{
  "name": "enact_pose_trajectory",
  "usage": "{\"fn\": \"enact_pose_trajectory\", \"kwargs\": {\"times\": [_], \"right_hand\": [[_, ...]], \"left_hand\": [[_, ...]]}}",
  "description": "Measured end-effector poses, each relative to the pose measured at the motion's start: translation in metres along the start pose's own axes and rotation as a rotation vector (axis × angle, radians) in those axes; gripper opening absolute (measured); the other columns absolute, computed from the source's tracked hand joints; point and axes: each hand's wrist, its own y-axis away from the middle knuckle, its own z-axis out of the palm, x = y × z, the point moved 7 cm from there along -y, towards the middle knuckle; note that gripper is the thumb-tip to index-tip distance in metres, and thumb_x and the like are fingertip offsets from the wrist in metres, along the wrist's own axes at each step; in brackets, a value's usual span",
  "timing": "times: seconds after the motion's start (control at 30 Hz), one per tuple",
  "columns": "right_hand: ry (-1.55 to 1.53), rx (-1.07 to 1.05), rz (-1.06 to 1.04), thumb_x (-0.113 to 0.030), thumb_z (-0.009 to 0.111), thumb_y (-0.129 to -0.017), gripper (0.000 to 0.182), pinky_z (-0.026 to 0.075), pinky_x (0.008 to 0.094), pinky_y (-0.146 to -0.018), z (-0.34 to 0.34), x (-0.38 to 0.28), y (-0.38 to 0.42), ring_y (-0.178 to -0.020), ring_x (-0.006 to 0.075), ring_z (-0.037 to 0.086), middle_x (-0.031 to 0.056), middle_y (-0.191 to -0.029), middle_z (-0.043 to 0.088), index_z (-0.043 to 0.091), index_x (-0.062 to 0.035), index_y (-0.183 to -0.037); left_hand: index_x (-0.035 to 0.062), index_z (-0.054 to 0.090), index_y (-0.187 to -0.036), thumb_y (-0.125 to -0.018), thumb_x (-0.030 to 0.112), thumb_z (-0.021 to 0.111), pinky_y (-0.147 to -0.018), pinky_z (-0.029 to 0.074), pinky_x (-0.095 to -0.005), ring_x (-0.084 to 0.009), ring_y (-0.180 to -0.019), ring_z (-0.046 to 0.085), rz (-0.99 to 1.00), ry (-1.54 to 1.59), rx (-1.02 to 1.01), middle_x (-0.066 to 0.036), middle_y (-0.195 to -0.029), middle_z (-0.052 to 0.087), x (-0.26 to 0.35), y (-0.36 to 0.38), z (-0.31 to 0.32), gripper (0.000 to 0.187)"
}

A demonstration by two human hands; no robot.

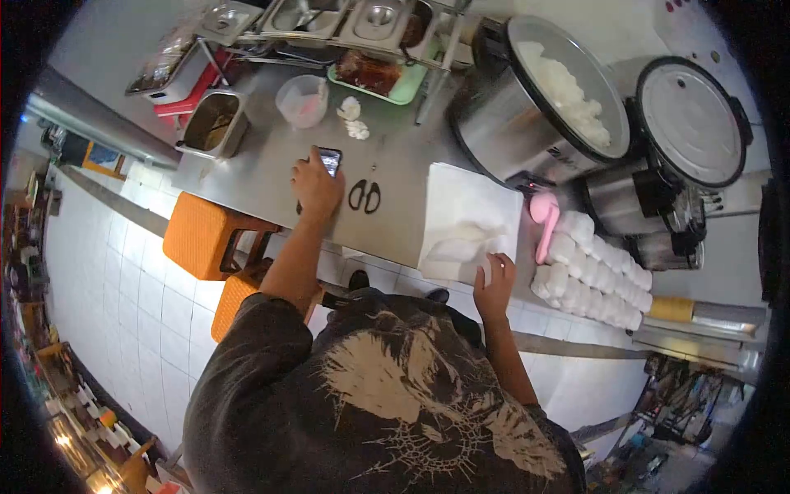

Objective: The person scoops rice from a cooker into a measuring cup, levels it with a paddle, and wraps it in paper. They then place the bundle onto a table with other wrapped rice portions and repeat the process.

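Note:
My left hand (317, 185) is closed around a smartphone (331, 161) with a lit screen at the counter's front edge. Just right of it lie black-handled scissors (364, 197). My right hand (495, 284) rests at the lower right edge of a stack of white paper sheets (469, 191), its fingers apart. Close to those fingertips, a crumpled, pale plastic bag (461, 244) lies on the paper. A pink rice scoop (544, 216) leans on stacked white wrapped bundles (588, 272) to the right of this hand.
A large cooker (527, 99) full of white rice stands behind the paper, with a round lid (691, 119) beside it. A metal tub (216, 123), a clear plastic container (302, 100) and a green tray (407, 85) line the counter's back. Orange stools (196, 236) stand below left.

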Motion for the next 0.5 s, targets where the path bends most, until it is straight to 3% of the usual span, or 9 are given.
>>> {"fn": "enact_pose_trajectory", "kwargs": {"times": [0.1, 0.2, 0.23, 0.33, 0.37, 0.43, 0.5], "right_hand": [[-0.034, 0.001, -0.005, -0.011, 0.068, -0.086, 0.036, 0.042, 0.0486, -0.099, -0.005, 0.001, -0.006, -0.116, 0.037, 0.052, 0.0192, -0.122, 0.055, 0.061, -0.0031, -0.12], [-0.063, 0.008, -0.056, -0.011, 0.067, -0.086, 0.034, 0.043, 0.0479, -0.098, -0.006, 0.006, -0.01, -0.114, 0.0366, 0.053, 0.0173, -0.121, 0.057, 0.062, -0.0032, -0.119], [-0.076, -0.009, -0.061, -0.011, 0.067, -0.086, 0.033, 0.043, 0.0479, -0.098, -0.006, 0.009, -0.013, -0.114, 0.0368, 0.055, 0.0164, -0.121, 0.058, 0.063, -0.0029, -0.118], [-0.103, -0.052, -0.155, -0.011, 0.067, -0.085, 0.032, 0.043, 0.0481, -0.101, -0.009, 0.014, -0.022, -0.117, 0.0366, 0.054, 0.0162, -0.124, 0.058, 0.065, -0.0023, -0.116], [-0.101, -0.086, -0.168, -0.008, 0.065, -0.085, 0.03, 0.044, 0.0471, -0.102, -0.01, 0.016, -0.023, -0.118, 0.0365, 0.055, 0.0167, -0.127, 0.059, 0.067, -0.0017, -0.114], [-0.149, -0.157, -0.31, -0.006, 0.064, -0.085, 0.029, 0.045, 0.0462, -0.103, -0.007, 0.018, -0.023, -0.118, 0.0367, 0.056, 0.017, -0.128, 0.059, 0.067, -0.0019, -0.113], [-0.203, -0.199, -0.45, -0.004, 0.061, -0.085, 0.033, 0.047, 0.045, -0.104, 0.003, 0.02, -0.021, -0.12, 0.037, 0.057, 0.0189, -0.131, 0.059, 0.066, -0.0005, -0.117]], "left_hand": [[0.0093, 0.033, -0.15, -0.08, 0.038, 0.076, -0.09, 0.048, -0.0514, -0.0413, -0.109, 0.056, 0.04, -0.033, -0.031, -0.023, -0.115, 0.056, 0.004, 0.001, -0.003, 0.087], [0.0099, 0.033, -0.15, -0.08, 0.038, 0.077, -0.089, 0.049, -0.0516, -0.0412, -0.109, 0.056, 0.068, -0.012, 0.013, -0.023, -0.115, 0.055, 0.005, 0.004, -0.006, 0.087], [0.0093, 0.036, -0.149, -0.082, 0.035, 0.075, -0.095, 0.045, -0.0537, -0.0415, -0.113, 0.054, 0.001, -0.001, -0.035, -0.023, -0.121, 0.054, 0.011, 0.008, -0.016, 0.082], [0.0092, 0.04, -0.146, -0.084, 0.032, 0.073, -0.101, 0.038, -0.0559, -0.0417, -0.119, 0.052, 0.192, -0.042, 0.291, -0.023, -0.128, 0.053, 0.061, 0.043, -0.045, 0.074], [0.01, 0.043, -0.146, -0.082, 0.024, 0.072, -0.109, 0.032, -0.0557, -0.0403, -0.128, 0.047, 0.275, 0.099, 0.265, -0.018, -0.14, 0.05, 0.082, 0.056, -0.04, 0.072], [0.0089, 0.046, -0.141, -0.086, 0.017, 0.067, -0.108, 0.035, -0.0547, -0.0366, -0.135, 0.041, 0.525, 0.249, -0.132, -0.019, -0.146, 0.045, 0.134, 0.075, 0.001, 0.06], [0.007, 0.05, -0.135, -0.09, 0.014, 0.064, -0.107, 0.038, -0.0529, -0.0335, -0.137, 0.041, 0.756, 0.323, -0.311, -0.018, -0.144, 0.047, 0.191, 0.095, 0.041, 0.048]]}}
